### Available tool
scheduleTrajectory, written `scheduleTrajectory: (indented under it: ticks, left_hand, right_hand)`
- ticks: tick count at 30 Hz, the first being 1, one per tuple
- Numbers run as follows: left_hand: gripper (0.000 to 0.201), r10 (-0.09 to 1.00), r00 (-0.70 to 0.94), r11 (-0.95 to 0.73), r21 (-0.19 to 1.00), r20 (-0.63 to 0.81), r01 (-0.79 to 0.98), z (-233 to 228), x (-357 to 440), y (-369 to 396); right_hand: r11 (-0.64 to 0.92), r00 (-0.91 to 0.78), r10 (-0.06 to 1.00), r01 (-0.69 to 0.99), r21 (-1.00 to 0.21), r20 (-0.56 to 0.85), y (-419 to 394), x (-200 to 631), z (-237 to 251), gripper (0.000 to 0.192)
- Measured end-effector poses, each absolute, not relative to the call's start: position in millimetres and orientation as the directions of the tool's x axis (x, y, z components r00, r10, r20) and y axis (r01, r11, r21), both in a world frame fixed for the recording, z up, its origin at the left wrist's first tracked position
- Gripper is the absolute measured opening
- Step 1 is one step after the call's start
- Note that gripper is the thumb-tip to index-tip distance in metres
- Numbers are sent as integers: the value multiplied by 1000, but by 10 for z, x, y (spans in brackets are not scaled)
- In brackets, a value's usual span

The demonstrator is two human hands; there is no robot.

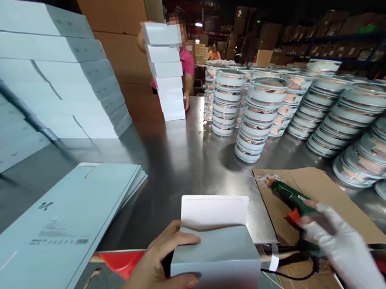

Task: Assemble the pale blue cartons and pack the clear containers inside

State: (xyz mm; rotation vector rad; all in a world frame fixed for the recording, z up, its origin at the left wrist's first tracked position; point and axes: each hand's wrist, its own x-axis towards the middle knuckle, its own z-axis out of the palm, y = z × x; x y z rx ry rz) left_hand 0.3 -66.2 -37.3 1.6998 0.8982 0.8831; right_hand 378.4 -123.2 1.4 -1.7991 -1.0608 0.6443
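Note:
My left hand (154,276) grips the left side of a pale blue carton (214,261) whose white top flap stands open, at the near edge of the steel table (179,151). My right hand (336,244), in a white glove, is closed on a green glue gun (292,197) with an orange trigger. The gun's nozzle rests on a flat piece of brown cardboard (328,187) to the right of the carton.
A stack of flat blue carton blanks (60,225) lies at the left, with piles of folded blue boxes (43,74) behind. Leaning stacks of lidded round containers (317,108) fill the right. A person in pink (187,64) holds a tall box stack (166,71) at the far end.

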Motion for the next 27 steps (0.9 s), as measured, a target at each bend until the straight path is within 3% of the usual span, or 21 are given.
scheduleTrajectory:
  ticks: [2,3,5,7,10,13,16,24,27]
  left_hand:
    - [40,876,466,-228,959,126,170,-411,25,-664]
    - [39,881,456,-224,961,127,163,-460,39,-672]
    - [38,898,415,-205,973,143,108,-599,75,-704]
    - [38,929,323,-180,983,181,-33,-740,117,-753]
    - [41,947,208,-213,964,244,-161,-813,133,-802]
    - [42,884,369,-310,951,288,1,-669,44,-766]
    - [29,780,594,-347,926,195,152,-458,-69,-684]
    - [29,719,681,-316,938,139,142,-357,-109,-617]
    - [29,840,514,-254,963,174,88,-325,-160,-545]
  right_hand:
    - [-49,150,989,210,-976,-17,-1221,3356,-76,110]
    - [17,-4,1000,113,-993,16,-1197,3166,-148,118]
    - [126,-202,971,-34,-991,130,-1142,2898,-313,116]
    - [215,-234,944,-91,-972,231,-1111,2791,-449,97]
    - [279,-294,921,37,-960,256,-1114,2812,-501,72]
    - [421,-421,854,218,-881,304,-1102,2859,-405,65]
    - [545,-476,790,258,-798,387,-1040,2870,-310,71]
    - [491,-512,800,257,-833,313,-1007,2903,-217,59]
    - [264,-373,907,141,-954,196,-1075,2961,-195,73]
